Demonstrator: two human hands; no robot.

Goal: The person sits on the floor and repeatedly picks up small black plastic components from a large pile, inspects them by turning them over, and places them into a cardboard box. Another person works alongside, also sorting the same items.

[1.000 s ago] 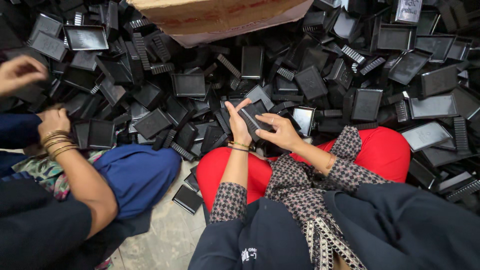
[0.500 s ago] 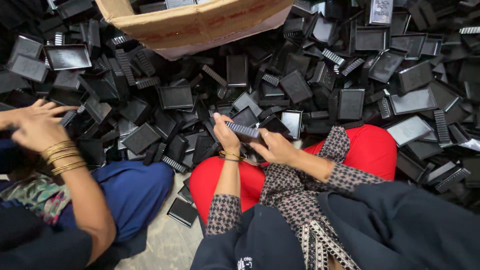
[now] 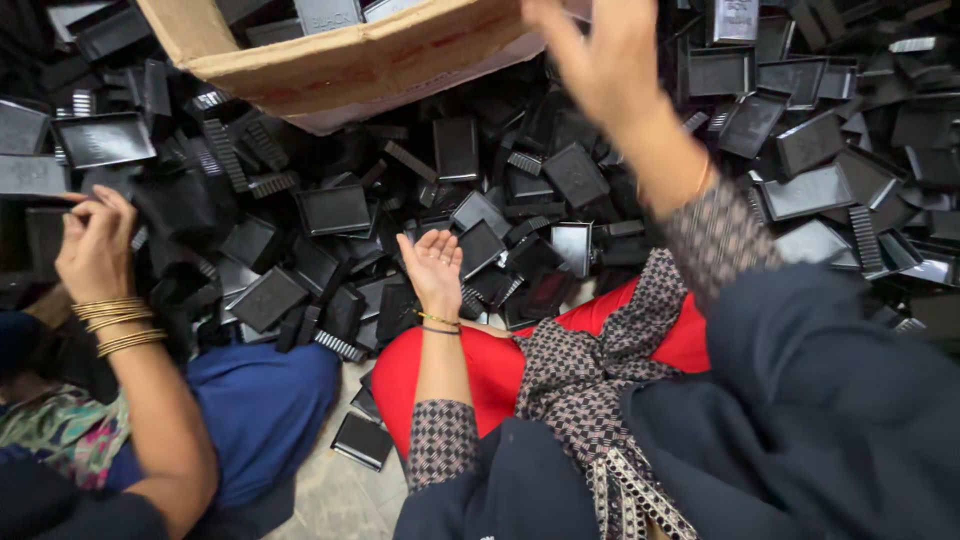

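My left hand [image 3: 435, 265] rests palm up with the fingers apart and nothing in it, just above a heap of black plastic trays and ribbed pieces [image 3: 480, 215]. My right hand [image 3: 595, 60] is raised high and blurred, close to the edge of a cardboard box [image 3: 350, 65]. Its fingers look spread and I see nothing in it. The box holds a few black pieces [image 3: 325, 12]. My red-clad knee [image 3: 500, 365] lies under both arms.
A co-worker sits at my left in blue; their hand [image 3: 95, 250], with gold bangles, grips a black piece. Black trays cover the floor all around. One tray [image 3: 362, 440] lies on the bare grey floor between us.
My right hand left the black ribbed piece it held with the left and swung up toward the box. My left hand has turned palm up, empty. The co-worker's hand moved up.
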